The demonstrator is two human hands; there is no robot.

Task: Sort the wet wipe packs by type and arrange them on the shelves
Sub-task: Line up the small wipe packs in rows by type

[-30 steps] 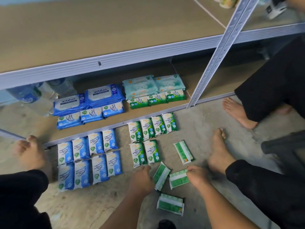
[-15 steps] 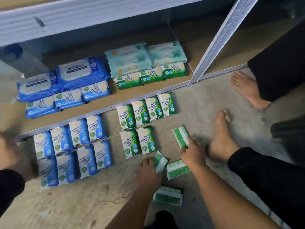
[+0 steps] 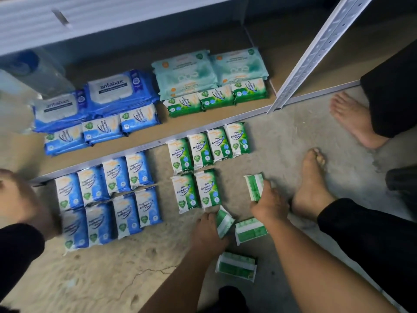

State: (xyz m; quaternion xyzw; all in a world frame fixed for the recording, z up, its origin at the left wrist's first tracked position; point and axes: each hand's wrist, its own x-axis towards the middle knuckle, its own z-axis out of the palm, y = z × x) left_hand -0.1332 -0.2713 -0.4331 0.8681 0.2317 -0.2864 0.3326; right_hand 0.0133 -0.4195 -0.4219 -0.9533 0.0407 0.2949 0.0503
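Left hand (image 3: pixel 209 231) grips a tilted green wipe pack (image 3: pixel 224 222) at its right edge. Right hand (image 3: pixel 269 204) grasps a second green pack (image 3: pixel 254 186) just ahead of its fingers. A third green pack (image 3: pixel 250 230) lies on the concrete floor (image 3: pixel 112 279) between the hands.

Landmark: green pack block (image 3: pixel 203 168) on the floor (image 3: pixel 112 272).
- Right of it: a strip of bare floor is left open, closed off farther right by a bare foot (image 3: pixel 311 184).
- Left of it: a narrow bare gap, then the blue pack block (image 3: pixel 108 199).
- Behind it: the shelf rail (image 3: pixel 146 146) lies just beside the back row. The bottom shelf (image 3: pixel 180 125) beyond is crowded and roofed by the upper beam (image 3: pixel 112 16).
- Right rear: the way is barred by the upright post (image 3: pixel 316 53).
- In front: loose green packs (image 3: pixel 235 266) are scattered, one gripped by the left hand (image 3: pixel 207 231), one by the right hand (image 3: pixel 268 204).
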